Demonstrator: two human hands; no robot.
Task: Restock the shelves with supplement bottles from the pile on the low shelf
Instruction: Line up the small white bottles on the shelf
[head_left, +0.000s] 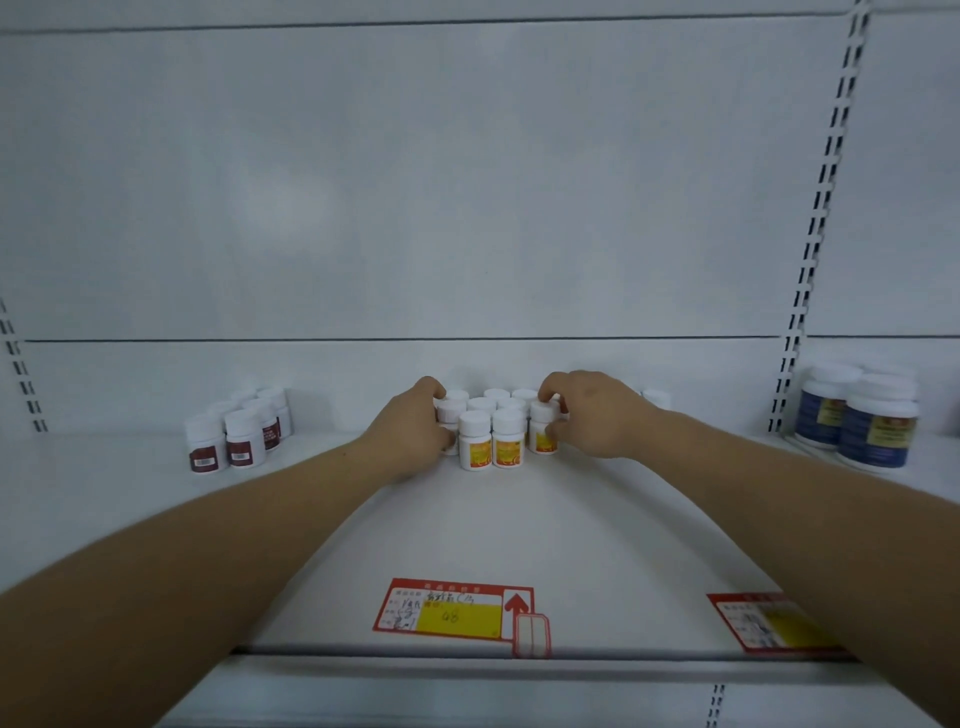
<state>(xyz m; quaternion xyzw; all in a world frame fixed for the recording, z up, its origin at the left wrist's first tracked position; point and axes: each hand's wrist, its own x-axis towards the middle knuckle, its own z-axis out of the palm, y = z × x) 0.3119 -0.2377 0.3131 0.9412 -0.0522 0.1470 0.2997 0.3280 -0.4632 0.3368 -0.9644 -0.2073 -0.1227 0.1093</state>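
Several small white bottles with yellow-orange labels (492, 436) stand in a tight cluster at the back middle of the white shelf (467, 530). My left hand (410, 431) grips the leftmost bottle (449, 415) of the cluster, fingers curled round it. My right hand (587, 413) pinches the rightmost front bottle (543, 428), fingertips on its cap and thumb on its label. Both forearms reach in from the lower corners.
A group of small white bottles with dark red labels (236, 431) stands at the left. Larger blue-labelled bottles (857, 421) stand at the right beyond the slotted upright. Red and yellow price tags (452, 613) sit on the shelf's front edge. The shelf back panel is bare.
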